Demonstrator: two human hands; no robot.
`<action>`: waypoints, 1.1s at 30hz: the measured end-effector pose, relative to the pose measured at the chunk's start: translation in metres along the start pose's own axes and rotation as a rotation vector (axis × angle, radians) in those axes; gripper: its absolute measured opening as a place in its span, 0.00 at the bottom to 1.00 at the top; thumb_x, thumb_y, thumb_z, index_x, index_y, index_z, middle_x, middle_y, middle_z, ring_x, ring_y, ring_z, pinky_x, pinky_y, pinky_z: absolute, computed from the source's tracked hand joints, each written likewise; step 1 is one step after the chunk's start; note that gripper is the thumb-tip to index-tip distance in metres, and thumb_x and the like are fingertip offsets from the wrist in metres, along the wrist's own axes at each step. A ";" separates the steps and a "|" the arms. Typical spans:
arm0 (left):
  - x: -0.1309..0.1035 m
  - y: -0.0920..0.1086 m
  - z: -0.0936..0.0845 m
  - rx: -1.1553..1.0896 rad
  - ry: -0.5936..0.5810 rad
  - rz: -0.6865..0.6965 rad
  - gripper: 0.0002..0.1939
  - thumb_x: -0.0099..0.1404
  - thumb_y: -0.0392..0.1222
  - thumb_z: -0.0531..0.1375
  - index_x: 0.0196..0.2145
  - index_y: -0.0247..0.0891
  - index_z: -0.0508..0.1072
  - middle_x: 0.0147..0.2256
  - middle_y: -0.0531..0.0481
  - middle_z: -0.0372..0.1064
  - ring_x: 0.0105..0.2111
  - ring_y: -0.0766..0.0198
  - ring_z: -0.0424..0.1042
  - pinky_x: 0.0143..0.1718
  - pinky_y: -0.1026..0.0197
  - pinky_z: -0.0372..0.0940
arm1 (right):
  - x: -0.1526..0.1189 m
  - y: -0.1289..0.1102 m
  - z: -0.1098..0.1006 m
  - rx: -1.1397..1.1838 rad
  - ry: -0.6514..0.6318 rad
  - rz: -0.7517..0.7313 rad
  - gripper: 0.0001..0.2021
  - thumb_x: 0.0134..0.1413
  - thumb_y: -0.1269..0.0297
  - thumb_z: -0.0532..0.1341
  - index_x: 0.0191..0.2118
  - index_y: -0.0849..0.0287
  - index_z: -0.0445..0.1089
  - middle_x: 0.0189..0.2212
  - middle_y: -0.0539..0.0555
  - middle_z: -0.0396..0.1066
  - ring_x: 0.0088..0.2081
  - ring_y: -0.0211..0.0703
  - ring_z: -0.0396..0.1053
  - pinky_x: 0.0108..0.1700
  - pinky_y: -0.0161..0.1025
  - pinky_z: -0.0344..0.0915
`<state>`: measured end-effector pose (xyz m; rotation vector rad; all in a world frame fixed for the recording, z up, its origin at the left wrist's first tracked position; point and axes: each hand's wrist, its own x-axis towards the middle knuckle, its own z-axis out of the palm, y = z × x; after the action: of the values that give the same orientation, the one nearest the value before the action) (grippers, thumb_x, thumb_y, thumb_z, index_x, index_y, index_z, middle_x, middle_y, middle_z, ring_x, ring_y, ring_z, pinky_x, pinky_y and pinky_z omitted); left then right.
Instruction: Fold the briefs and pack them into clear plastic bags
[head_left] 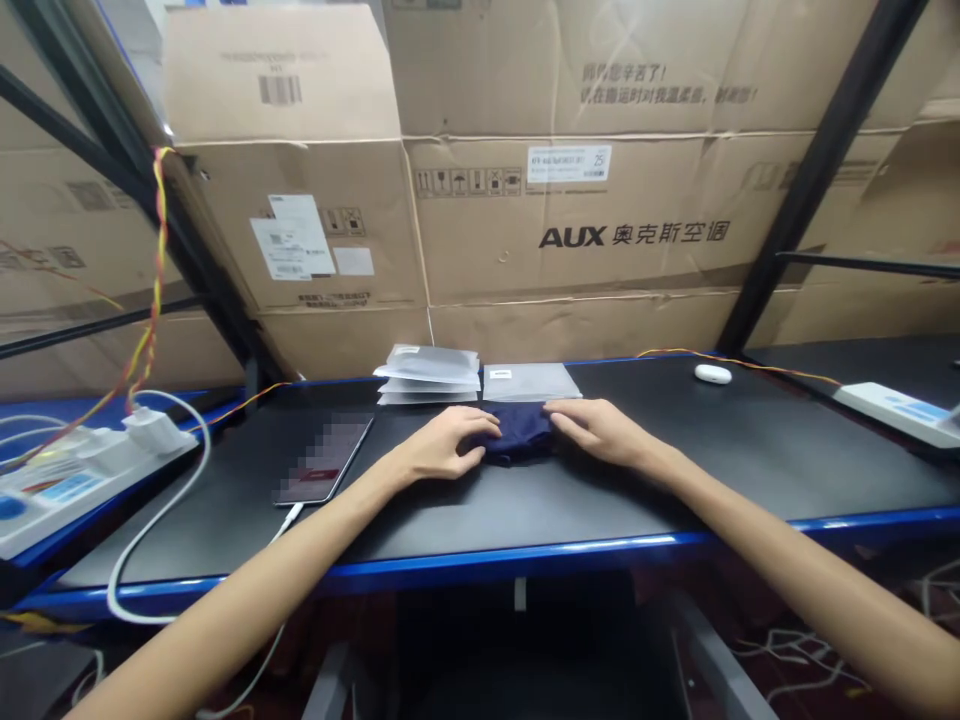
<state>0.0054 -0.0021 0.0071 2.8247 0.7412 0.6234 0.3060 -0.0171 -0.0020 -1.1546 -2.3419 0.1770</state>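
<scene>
A dark navy blue folded cloth (517,432) lies on the black tabletop between my two hands. My left hand (450,442) holds its left edge, fingers on top and thumb nearer the front. At the opposite edge, my right hand (600,430) grips the cloth with fingers and thumb; its fingertips rest on the upper corner. Just behind the cloth is a flat translucent packet (532,380) with a small white label. To its left sits a stack of similar frosted packets (429,375).
A phone or tablet (326,460) with a white charging cable lies left of my left hand. Power strips (900,412) stand at both sides, with a small white case (712,374) at the back right. Cardboard (480,230) walls the back; a blue edge (525,562) borders the table's front.
</scene>
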 end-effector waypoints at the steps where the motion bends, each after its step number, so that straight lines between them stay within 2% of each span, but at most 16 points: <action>1: 0.001 0.002 0.001 0.001 -0.004 -0.015 0.17 0.62 0.37 0.59 0.49 0.42 0.75 0.53 0.46 0.71 0.53 0.55 0.69 0.58 0.53 0.62 | -0.002 -0.005 0.000 0.013 0.007 0.016 0.21 0.67 0.54 0.49 0.55 0.52 0.73 0.53 0.53 0.75 0.55 0.50 0.71 0.60 0.47 0.65; 4: 0.007 0.013 0.007 0.043 0.015 -0.092 0.14 0.64 0.45 0.61 0.47 0.43 0.76 0.49 0.47 0.72 0.47 0.56 0.71 0.50 0.55 0.66 | -0.006 -0.014 0.003 0.022 0.042 0.068 0.20 0.66 0.55 0.51 0.56 0.52 0.72 0.53 0.52 0.74 0.54 0.51 0.72 0.59 0.47 0.66; 7: 0.012 0.024 0.015 0.049 0.071 -0.187 0.11 0.63 0.46 0.61 0.42 0.43 0.77 0.42 0.48 0.71 0.40 0.59 0.72 0.43 0.59 0.66 | -0.007 -0.018 0.009 0.007 0.098 0.122 0.21 0.65 0.54 0.52 0.58 0.54 0.70 0.54 0.54 0.74 0.54 0.51 0.73 0.58 0.45 0.66; 9: 0.014 0.027 0.018 0.005 0.115 -0.248 0.10 0.64 0.47 0.60 0.39 0.42 0.77 0.37 0.51 0.71 0.34 0.62 0.70 0.38 0.61 0.65 | -0.005 -0.021 0.013 0.000 0.074 0.155 0.22 0.66 0.52 0.52 0.59 0.54 0.69 0.53 0.55 0.74 0.52 0.52 0.74 0.56 0.45 0.67; 13: 0.015 0.027 0.019 -0.233 0.187 -0.371 0.11 0.65 0.49 0.58 0.37 0.40 0.76 0.28 0.54 0.68 0.27 0.65 0.66 0.31 0.63 0.63 | -0.001 -0.025 0.020 0.007 -0.014 0.208 0.29 0.64 0.45 0.53 0.64 0.56 0.62 0.55 0.59 0.73 0.54 0.58 0.72 0.55 0.49 0.67; 16: 0.015 0.023 0.017 -0.526 0.229 -0.445 0.14 0.65 0.52 0.59 0.37 0.37 0.73 0.30 0.53 0.70 0.26 0.65 0.68 0.26 0.64 0.65 | 0.001 -0.024 0.024 0.026 -0.043 0.170 0.33 0.64 0.42 0.53 0.67 0.55 0.58 0.60 0.60 0.68 0.59 0.58 0.67 0.58 0.51 0.64; 19: 0.016 0.018 0.013 -0.669 0.329 -0.492 0.16 0.63 0.53 0.60 0.35 0.36 0.69 0.30 0.51 0.69 0.25 0.65 0.69 0.24 0.63 0.67 | 0.001 -0.019 0.028 -0.034 -0.106 0.124 0.33 0.62 0.41 0.54 0.65 0.56 0.60 0.62 0.62 0.64 0.63 0.60 0.61 0.63 0.56 0.58; 21: 0.015 0.015 0.007 -0.625 0.438 -0.514 0.13 0.63 0.50 0.60 0.38 0.37 0.68 0.29 0.53 0.67 0.23 0.67 0.68 0.23 0.64 0.66 | 0.000 -0.013 0.028 -0.070 -0.159 0.120 0.34 0.62 0.41 0.54 0.65 0.58 0.61 0.65 0.63 0.60 0.67 0.61 0.54 0.66 0.59 0.52; 24: 0.010 0.012 -0.004 -0.346 0.523 -0.494 0.13 0.62 0.41 0.57 0.45 0.40 0.69 0.24 0.58 0.62 0.20 0.69 0.63 0.24 0.65 0.61 | -0.003 -0.003 0.021 -0.044 -0.229 0.103 0.35 0.63 0.40 0.52 0.67 0.58 0.59 0.67 0.63 0.56 0.70 0.59 0.47 0.69 0.59 0.46; 26: 0.005 0.011 -0.011 -0.096 0.465 -0.461 0.13 0.60 0.37 0.56 0.42 0.41 0.74 0.22 0.58 0.62 0.21 0.67 0.63 0.27 0.65 0.60 | -0.005 0.005 0.013 -0.007 -0.267 0.096 0.35 0.62 0.40 0.53 0.67 0.56 0.58 0.68 0.60 0.54 0.70 0.58 0.44 0.69 0.59 0.44; 29: -0.001 0.011 -0.014 0.187 0.226 -0.469 0.10 0.57 0.37 0.56 0.32 0.42 0.77 0.23 0.54 0.68 0.25 0.63 0.67 0.29 0.63 0.57 | -0.009 0.015 -0.001 0.034 -0.314 0.125 0.35 0.61 0.41 0.55 0.68 0.54 0.57 0.69 0.57 0.52 0.71 0.56 0.42 0.70 0.58 0.44; 31: -0.004 0.011 -0.014 0.310 0.058 -0.497 0.10 0.55 0.37 0.56 0.31 0.43 0.78 0.24 0.52 0.72 0.25 0.60 0.69 0.28 0.62 0.56 | -0.011 0.021 -0.008 0.039 -0.345 0.161 0.35 0.60 0.41 0.56 0.68 0.53 0.56 0.69 0.55 0.52 0.71 0.56 0.42 0.70 0.57 0.44; 33: -0.005 0.013 -0.012 0.396 -0.032 -0.498 0.10 0.54 0.37 0.57 0.30 0.43 0.78 0.27 0.50 0.74 0.27 0.58 0.71 0.27 0.61 0.55 | -0.011 0.025 -0.011 0.036 -0.370 0.186 0.36 0.60 0.42 0.56 0.69 0.53 0.56 0.69 0.55 0.52 0.71 0.55 0.41 0.70 0.56 0.44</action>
<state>0.0021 -0.0150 0.0193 2.7798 1.6452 0.3763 0.3349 -0.0113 -0.0051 -1.4216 -2.5263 0.5380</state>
